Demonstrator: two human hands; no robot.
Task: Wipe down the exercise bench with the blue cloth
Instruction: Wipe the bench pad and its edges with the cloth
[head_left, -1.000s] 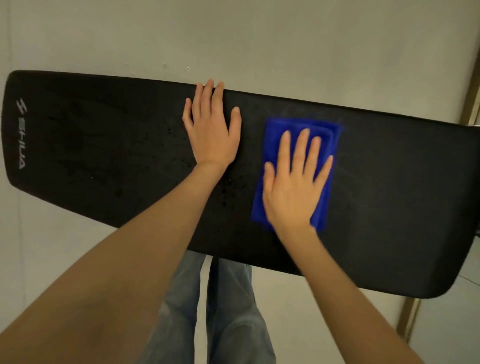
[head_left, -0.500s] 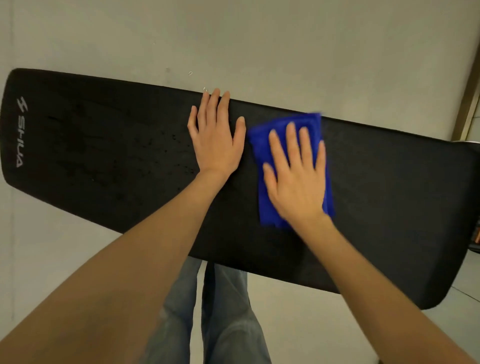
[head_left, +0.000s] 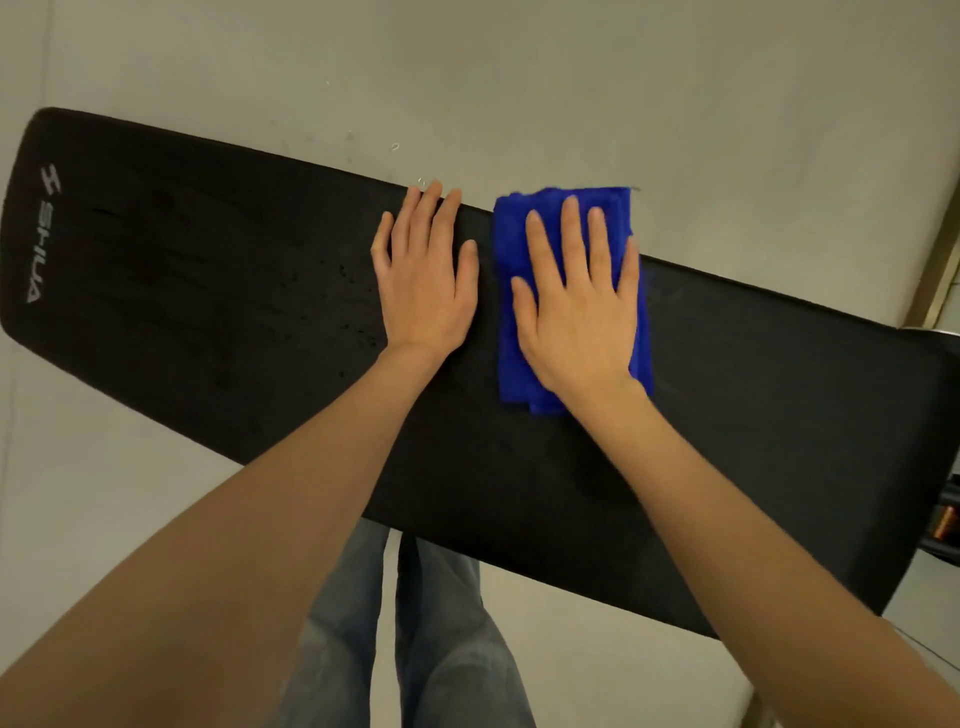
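The black padded exercise bench (head_left: 218, 291) runs across the view from upper left to lower right, with a grey logo at its left end. A folded blue cloth (head_left: 509, 322) lies on it near the far edge, its top hanging slightly past that edge. My right hand (head_left: 576, 306) presses flat on the cloth, fingers spread. My left hand (head_left: 423, 280) rests flat on the bare pad just left of the cloth, fingers reaching the far edge. Small droplets dot the pad to the left of my left hand.
Pale grey floor (head_left: 519, 78) lies beyond and below the bench. My legs in blue jeans (head_left: 441, 649) stand against the near edge. A brass-coloured strip (head_left: 935, 280) and dark metal parts (head_left: 943, 525) show at the right edge.
My right hand has slid the cloth from the middle of the pad toward the far edge and a little left, closer to my left hand. The left hand has stayed in place.
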